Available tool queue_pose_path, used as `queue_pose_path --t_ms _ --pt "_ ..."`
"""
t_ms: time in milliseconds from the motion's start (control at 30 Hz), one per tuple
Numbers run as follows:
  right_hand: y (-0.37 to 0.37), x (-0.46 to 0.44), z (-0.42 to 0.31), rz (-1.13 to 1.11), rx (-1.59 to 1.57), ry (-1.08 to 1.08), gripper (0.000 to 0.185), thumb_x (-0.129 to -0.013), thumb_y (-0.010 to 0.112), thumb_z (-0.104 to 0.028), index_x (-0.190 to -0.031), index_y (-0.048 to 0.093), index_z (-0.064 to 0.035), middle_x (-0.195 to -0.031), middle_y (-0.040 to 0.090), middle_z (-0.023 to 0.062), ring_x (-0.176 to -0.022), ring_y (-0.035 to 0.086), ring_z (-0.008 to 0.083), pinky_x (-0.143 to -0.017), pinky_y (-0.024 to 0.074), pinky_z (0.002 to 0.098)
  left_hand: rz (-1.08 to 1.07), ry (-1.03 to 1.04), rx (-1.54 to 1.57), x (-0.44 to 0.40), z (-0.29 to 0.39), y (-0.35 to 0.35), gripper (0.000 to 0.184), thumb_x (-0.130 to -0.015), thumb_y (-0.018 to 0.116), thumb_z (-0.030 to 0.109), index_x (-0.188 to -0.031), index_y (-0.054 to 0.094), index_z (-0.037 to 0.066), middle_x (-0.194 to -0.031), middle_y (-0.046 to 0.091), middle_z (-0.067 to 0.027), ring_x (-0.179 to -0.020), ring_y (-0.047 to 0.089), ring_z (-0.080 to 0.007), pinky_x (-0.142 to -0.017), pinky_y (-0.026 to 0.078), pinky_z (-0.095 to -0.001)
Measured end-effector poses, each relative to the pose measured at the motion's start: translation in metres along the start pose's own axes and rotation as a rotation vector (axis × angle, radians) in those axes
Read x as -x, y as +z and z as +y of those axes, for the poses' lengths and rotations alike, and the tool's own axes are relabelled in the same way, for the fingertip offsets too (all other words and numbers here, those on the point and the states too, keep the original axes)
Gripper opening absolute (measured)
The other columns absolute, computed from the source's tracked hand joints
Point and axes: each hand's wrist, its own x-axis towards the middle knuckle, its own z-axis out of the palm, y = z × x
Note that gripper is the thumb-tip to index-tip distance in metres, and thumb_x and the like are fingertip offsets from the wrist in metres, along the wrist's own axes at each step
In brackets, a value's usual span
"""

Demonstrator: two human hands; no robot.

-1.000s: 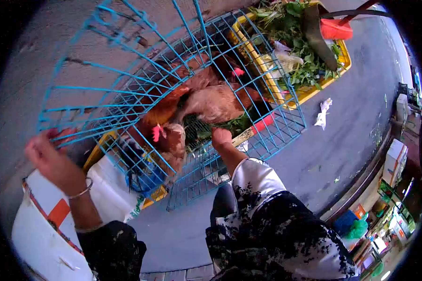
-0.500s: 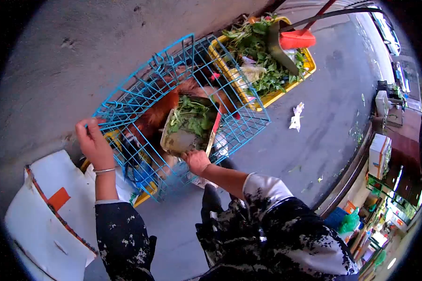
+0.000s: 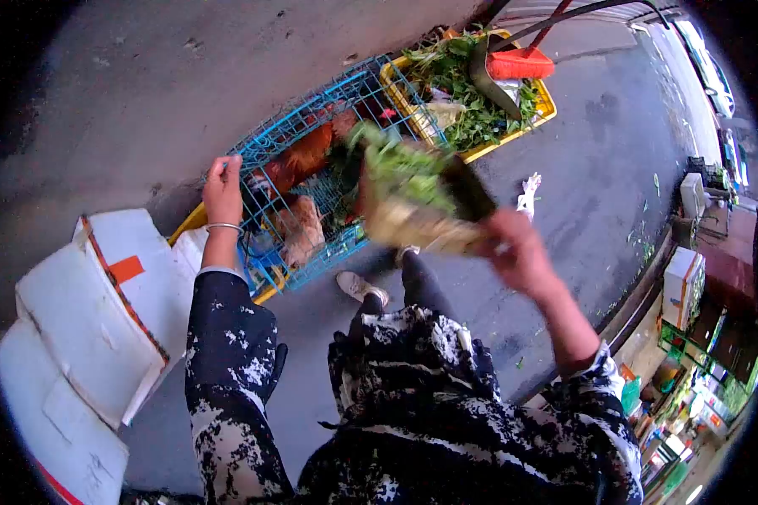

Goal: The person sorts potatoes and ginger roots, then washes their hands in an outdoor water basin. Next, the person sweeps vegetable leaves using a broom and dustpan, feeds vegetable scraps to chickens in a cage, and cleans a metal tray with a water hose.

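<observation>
My left hand (image 3: 223, 192) has its fingers closed on the upper edge of a blue wire cage (image 3: 269, 135). Inside the cage are a reddish-brown chicken (image 3: 301, 160) and a paler brown bird (image 3: 301, 231), partly hidden by the wires. My right hand (image 3: 518, 252) grips the rim of a box-shaped container (image 3: 421, 225), tilted and smeared by motion. Leafy greens (image 3: 404, 168) show at its far side, in front of the cage's right end; whether they touch the cage I cannot tell.
Beyond the cage, a yellow crate (image 3: 514, 130) holds leafy scraps, with a dustpan (image 3: 490, 80) and red broom (image 3: 520, 64) over it. White foam boxes (image 3: 93, 295) stand at left. A crumpled white scrap (image 3: 528, 195) lies on the pavement.
My right hand has pulled the container up and to the right, away from its place over the cage. My left hand stays on the cage edge. The view has shifted.
</observation>
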Motion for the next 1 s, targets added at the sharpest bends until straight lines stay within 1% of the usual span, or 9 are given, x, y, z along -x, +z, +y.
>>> queue_pose_path --t_ms 67,100,233,300,400,533,767,867,1000 --pt "-0.034 0.004 0.021 0.209 -0.364 0.456 0.02 -0.072 0.061 -0.011 -0.087 0.051 -0.0028 -0.074 0.052 0.002 -0.072 0.05 0.013 -0.064 0.0404 0.0257 -0.015 -0.009 -0.036 0.027 0.005 0.005 0.027 -0.083 0.051 0.03 -0.083 0.054 0.003 -0.072 0.055 -0.0082 -0.069 0.05 -0.0155 -0.066 0.04 -0.0271" --pt "-0.044 0.0 0.05 0.375 -0.576 0.442 0.016 -0.075 0.056 -0.012 -0.086 0.05 -0.0016 -0.074 0.051 0.0006 -0.071 0.047 0.0102 -0.063 0.0397 0.0243 -0.036 -0.002 -0.066 0.039 0.005 0.008 0.026 -0.083 0.051 0.028 -0.082 0.054 0.002 -0.075 0.056 -0.0094 -0.071 0.052 -0.0174 -0.067 0.041 -0.0283" --pt "-0.034 -0.029 0.239 0.97 -0.929 0.494 0.022 -0.076 0.054 -0.02 -0.086 0.055 0.0001 -0.08 0.053 0.006 -0.072 0.05 0.0129 -0.064 0.0407 0.026 -0.09 0.107 -0.276 0.109 -0.016 0.03 0.021 -0.082 0.052 0.018 -0.091 0.053 0.0 -0.099 0.054 -0.016 -0.095 0.05 -0.0297 -0.082 0.038 -0.035" --pt "-0.019 -0.074 0.23 1.19 -1.11 0.674 0.034 -0.079 0.055 -0.027 -0.097 0.054 0.0023 -0.087 0.055 0.0081 -0.079 0.052 0.0153 -0.069 0.0423 0.028 -0.183 0.083 -0.428 0.145 -0.032 0.046 0.024 -0.082 0.052 0.017 -0.099 0.052 -0.001 -0.109 0.051 -0.0178 -0.104 0.046 -0.0302 -0.088 0.036 -0.0351" --pt "0.002 -0.109 0.273 1.165 -1.257 0.702 0.052 -0.077 0.059 -0.039 -0.103 0.051 0.0049 -0.091 0.056 0.0084 -0.079 0.055 0.0193 -0.071 0.0448 0.0304 -0.381 -0.056 -0.58 0.186 -0.058 0.078 0.027 -0.08 0.055 0.015 -0.101 0.05 -0.001 -0.122 0.04 -0.0218 -0.111 0.04 -0.0358 -0.091 0.034 -0.0391" --pt "0.027 -0.132 0.331 0.987 -1.176 0.615 0.039 -0.073 0.064 -0.034 -0.086 0.053 0.0007 -0.083 0.056 0.008 -0.072 0.053 0.0144 -0.066 0.0438 0.0274 -0.384 -0.026 -0.674 0.207 -0.069 0.129 0.035 -0.077 0.059 0.018 -0.106 0.048 0.001 -0.125 0.037 -0.0208 -0.11 0.04 -0.0373 -0.093 0.032 -0.0407" --pt "0.008 -0.174 0.34 0.81 -0.934 0.647 0.033 -0.072 0.068 -0.024 -0.088 0.053 0.0004 -0.086 0.058 0.0074 -0.073 0.053 0.013 -0.066 0.0432 0.026 -0.464 -0.478 -0.115 0.241 -0.058 0.185 0.034 -0.076 0.06 0.018 -0.105 0.051 0.002 -0.105 0.053 -0.0167 -0.101 0.05 -0.0278 -0.085 0.04 -0.0351" --pt "-0.004 -0.187 0.335 0.876 -1.26 0.515 0.033 -0.071 0.068 -0.019 -0.093 0.05 0.0 -0.086 0.057 0.0071 -0.073 0.055 0.0143 -0.068 0.0459 0.0268 -0.548 -0.62 0.044 0.254 -0.048 0.188 0.031 -0.077 0.059 0.017 -0.103 0.051 0.002 -0.098 0.057 -0.0137 -0.092 0.055 -0.0229 -0.078 0.044 -0.0307" --pt "0.037 -0.221 0.351 1.02 -1.11 0.516 0.033 -0.07 0.069 -0.022 -0.088 0.05 -0.0013 -0.082 0.055 0.0062 -0.069 0.051 0.0124 -0.063 0.0423 0.0248 -0.589 -0.713 0.051 0.264 -0.038 0.185 0.024 -0.079 0.058 0.013 -0.099 0.052 0.002 -0.094 0.058 -0.0081 -0.088 0.056 -0.0159 -0.074 0.045 -0.0261"
